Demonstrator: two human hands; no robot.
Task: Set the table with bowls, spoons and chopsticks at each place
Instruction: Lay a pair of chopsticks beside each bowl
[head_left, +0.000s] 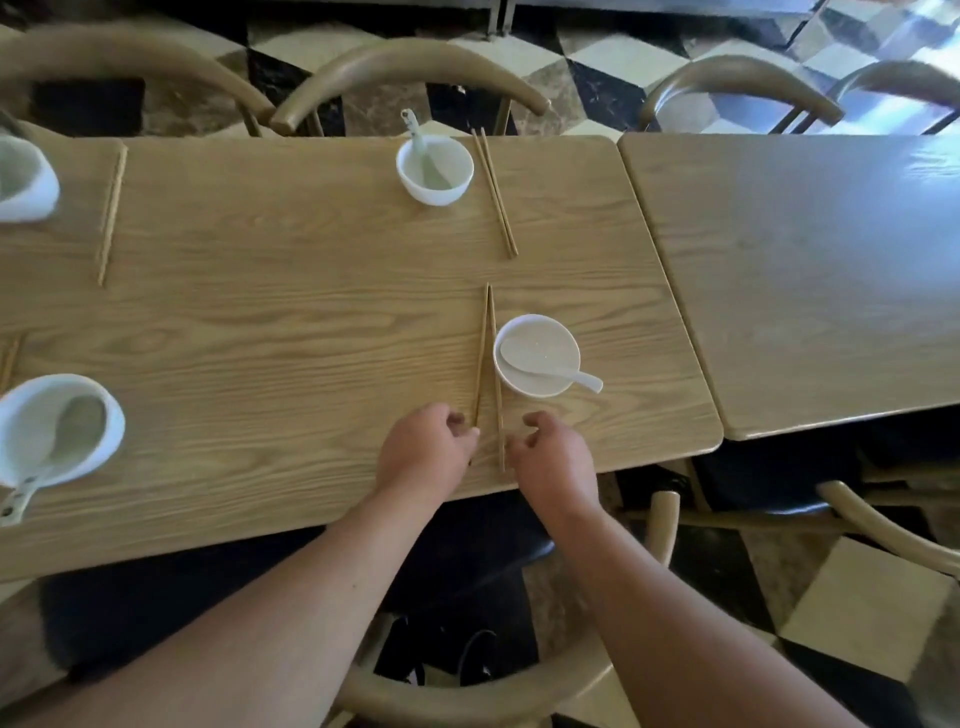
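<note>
Four places show on the long light-wood surface (311, 312), and each seems to have its pieces. At the near right place, a round white ceramic bowl (524, 387) holds a white ceramic soup spoon (545, 366) whose handle hangs over the rim, and a pair of plain wooden chopsticks (488, 374) lies just beside the bowl on its left. This pair is splayed: the far tips meet and the near ends sit apart. The left hand (423, 452) has its fingers curled at the near end of the left stick; whether it pinches the stick or only touches it cannot be told. The right hand (553, 457) is loosely curled just beside the near end of the right stick and holds nothing. The far white bowl (434, 192) carries its pale spoon (423, 156) with far chopsticks (493, 192) on its right. At the left edge, a near white bowl (109, 415) holds a spoon and a further white bowl (23, 179) has a long chopstick pair (111, 215) beside it. The laying looks almost done; what seems left here is to bring the splayed sticks parallel. Whether the adjoining darker surface (805, 260) on the right is part of the job cannot be told.
</note>
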